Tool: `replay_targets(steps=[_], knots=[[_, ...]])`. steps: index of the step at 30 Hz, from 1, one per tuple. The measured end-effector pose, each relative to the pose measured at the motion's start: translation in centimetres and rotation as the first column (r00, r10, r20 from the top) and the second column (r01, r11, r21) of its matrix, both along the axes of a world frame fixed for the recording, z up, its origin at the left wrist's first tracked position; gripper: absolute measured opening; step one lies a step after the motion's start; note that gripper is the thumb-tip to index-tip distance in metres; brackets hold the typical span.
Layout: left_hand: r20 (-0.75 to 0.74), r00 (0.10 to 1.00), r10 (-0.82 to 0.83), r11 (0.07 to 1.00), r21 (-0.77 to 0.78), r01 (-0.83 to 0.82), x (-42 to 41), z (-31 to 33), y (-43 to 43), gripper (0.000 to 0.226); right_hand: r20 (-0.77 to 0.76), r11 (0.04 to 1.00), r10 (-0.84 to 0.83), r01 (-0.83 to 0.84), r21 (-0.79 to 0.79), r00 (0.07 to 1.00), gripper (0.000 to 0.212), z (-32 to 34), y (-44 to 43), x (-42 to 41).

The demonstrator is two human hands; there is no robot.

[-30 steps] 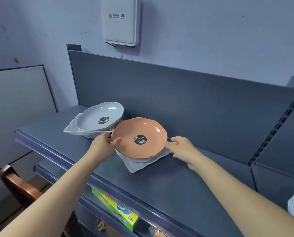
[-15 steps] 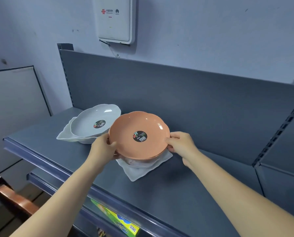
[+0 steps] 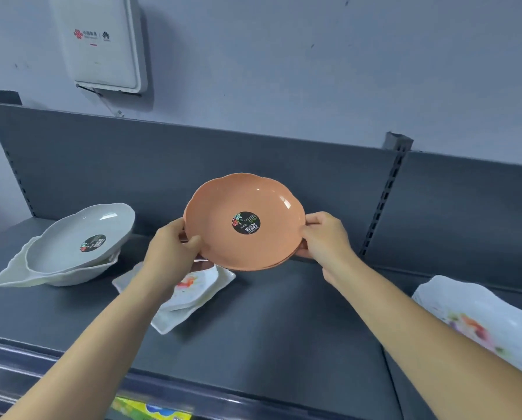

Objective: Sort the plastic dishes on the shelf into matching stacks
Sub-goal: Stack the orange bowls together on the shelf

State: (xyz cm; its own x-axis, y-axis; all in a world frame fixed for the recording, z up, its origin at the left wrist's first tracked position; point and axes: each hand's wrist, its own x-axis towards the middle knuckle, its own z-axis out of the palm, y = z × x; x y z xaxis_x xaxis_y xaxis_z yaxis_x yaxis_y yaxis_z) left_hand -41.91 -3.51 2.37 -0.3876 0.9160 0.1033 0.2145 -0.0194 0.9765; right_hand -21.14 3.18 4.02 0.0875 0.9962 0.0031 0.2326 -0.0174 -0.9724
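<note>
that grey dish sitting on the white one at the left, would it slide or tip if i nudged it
The grey dish probably rocks or slides easily: it sits tilted on the white dish, not nested flat. Its thin rim suggests light, stiff plastic. The glossy sheen hints it may be slippery.

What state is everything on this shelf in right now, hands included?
orange dish, held off the shelf, tilted toward the camera, a second orange rim under it.
left hand, grips the dish's left rim.
right hand, grips its right rim.
grey dish, tilted, resting in a white dish.
square floral plates, stacked on the shelf.
floral dish at right, lying on the shelf, partly out of frame.
</note>
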Motion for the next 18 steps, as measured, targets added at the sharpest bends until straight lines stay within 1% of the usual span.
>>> replay_targets(steps=[5, 11, 14, 18], knots=[[0.008, 0.996, -0.094, 0.995, 0.045, 0.093, 6.5, 2.0, -0.4, 0.026, 0.024, 0.988, -0.124, 0.122, 0.093, 0.992, 0.028, 1.8, -1.6, 6.7], [-0.010, 0.980, -0.198, 0.977, 0.081, 0.198, 15.3, 4.4, -1.3, 0.029, 0.014, 0.965, -0.213, 0.208, 0.157, 0.977, 0.029, 3.7, -4.4, 16.3], [-0.004, 0.966, -0.257, 0.962, 0.095, 0.256, 20.8, 5.2, -2.2, 0.029, -0.024, 0.956, -0.227, 0.227, 0.184, 0.974, 0.026, 4.2, -6.5, 22.1], [0.058, 0.936, -0.349, 0.934, 0.101, 0.342, 28.9, 5.4, -3.6, 0.030, -0.131, 0.951, -0.229, 0.250, 0.183, 0.965, 0.021, 4.3, -9.7, 30.7]])
